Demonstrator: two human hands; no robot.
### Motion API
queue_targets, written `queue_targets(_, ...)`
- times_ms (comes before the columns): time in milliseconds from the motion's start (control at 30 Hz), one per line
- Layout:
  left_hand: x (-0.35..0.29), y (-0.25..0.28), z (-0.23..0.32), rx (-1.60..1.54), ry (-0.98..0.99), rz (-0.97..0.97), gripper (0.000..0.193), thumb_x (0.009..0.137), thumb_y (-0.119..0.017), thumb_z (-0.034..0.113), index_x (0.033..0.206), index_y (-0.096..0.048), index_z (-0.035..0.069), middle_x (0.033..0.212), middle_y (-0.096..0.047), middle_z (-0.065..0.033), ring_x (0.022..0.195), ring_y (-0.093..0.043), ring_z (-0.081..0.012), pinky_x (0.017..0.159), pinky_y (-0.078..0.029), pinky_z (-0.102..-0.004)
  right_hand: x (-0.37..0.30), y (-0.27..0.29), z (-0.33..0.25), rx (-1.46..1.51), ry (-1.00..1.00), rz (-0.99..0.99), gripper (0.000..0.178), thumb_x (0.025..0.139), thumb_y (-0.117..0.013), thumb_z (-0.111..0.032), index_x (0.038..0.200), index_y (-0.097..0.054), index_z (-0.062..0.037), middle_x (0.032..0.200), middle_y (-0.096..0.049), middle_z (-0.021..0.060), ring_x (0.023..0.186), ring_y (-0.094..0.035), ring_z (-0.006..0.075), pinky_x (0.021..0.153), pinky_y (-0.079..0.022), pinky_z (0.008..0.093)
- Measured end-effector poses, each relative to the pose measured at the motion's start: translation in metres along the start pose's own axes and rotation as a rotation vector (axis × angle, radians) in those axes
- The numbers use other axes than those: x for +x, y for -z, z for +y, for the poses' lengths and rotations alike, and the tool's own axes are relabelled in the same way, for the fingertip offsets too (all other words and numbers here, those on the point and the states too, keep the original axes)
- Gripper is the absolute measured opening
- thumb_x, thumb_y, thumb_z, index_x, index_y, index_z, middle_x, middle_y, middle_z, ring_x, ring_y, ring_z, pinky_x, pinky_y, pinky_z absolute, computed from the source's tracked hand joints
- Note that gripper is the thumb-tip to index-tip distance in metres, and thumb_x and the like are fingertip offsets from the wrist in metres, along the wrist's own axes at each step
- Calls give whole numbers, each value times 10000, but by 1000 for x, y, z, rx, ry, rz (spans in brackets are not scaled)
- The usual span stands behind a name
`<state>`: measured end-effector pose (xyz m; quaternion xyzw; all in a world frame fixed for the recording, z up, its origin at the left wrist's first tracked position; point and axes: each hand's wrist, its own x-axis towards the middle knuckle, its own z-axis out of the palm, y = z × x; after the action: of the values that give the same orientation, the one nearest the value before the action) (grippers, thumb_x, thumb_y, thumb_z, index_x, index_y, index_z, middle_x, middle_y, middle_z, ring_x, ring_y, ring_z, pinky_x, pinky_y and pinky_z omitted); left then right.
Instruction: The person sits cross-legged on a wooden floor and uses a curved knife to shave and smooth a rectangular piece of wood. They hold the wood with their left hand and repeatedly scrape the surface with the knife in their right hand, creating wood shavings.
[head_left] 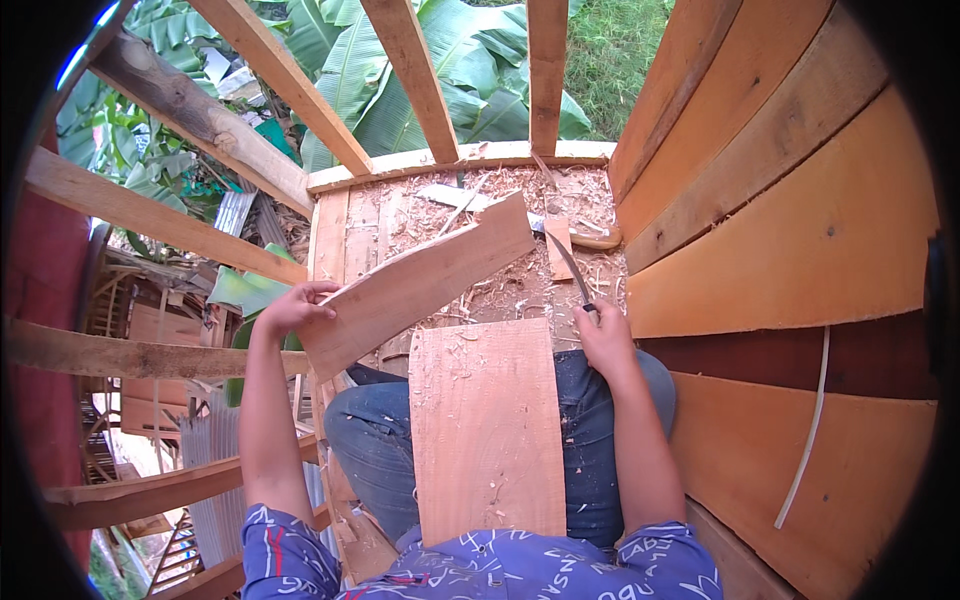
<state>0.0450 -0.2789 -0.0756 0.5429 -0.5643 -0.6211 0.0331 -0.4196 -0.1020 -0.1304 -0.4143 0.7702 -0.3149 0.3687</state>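
Observation:
My left hand [300, 307] grips the near left end of a flat wooden board [425, 275], thumb on top. The board is raised and slants up toward the far right. In my right hand [603, 338] is a knife [570, 263], its handle mostly hidden by my fingers. Its narrow curved blade points away from me, just right of the board's far end and apart from it. A second, wider wooden board [487, 430] rests across my lap, with a few shavings on it.
Curled wood shavings [590, 190] cover the plank floor ahead. A handsaw with a wooden handle [592, 238] and a small wood piece [558, 250] lie there. Wooden railing bars [420, 80] stand in front and at left, with banana leaves beyond. A plank wall [780, 220] rises on the right.

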Motion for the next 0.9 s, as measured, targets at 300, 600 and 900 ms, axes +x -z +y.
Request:
queue_targets(300, 72, -16, -50, 488, -47, 403, 369, 760, -559, -23, 1120, -635, 3, 1027, -678, -199, 961, -654, -269, 849, -504, -355, 37, -27, -5, -354, -128, -23, 376, 863, -567, -223, 1154, -574, 16, 1068, -647, 262, 1036, -612, 421, 908, -476, 484)
queue_targets(600, 94, -50, -76, 564, -86, 613, 443, 795, -546, 88, 1236, -554, 45, 1177, -608, -242, 1161, -539, -408, 1017, -378, -521, 35, -33, -3, -489, -185, -205, 648, 793, -670, -276, 1320, -434, 19, 1227, -565, 297, 1161, -548, 417, 1005, -433, 450)
queue_targets(900, 105, -53, -84, 517, -115, 389, 844, 660, -773, 229, 1397, -407, 40, 1334, -508, -243, 1249, -490, -371, 1060, -402, -403, -145, 109, -200, 624, 976, 377, 624, 798, -635, -62, 1358, -376, 26, 1219, -544, 186, 961, -642, 242, 799, -538, 320)
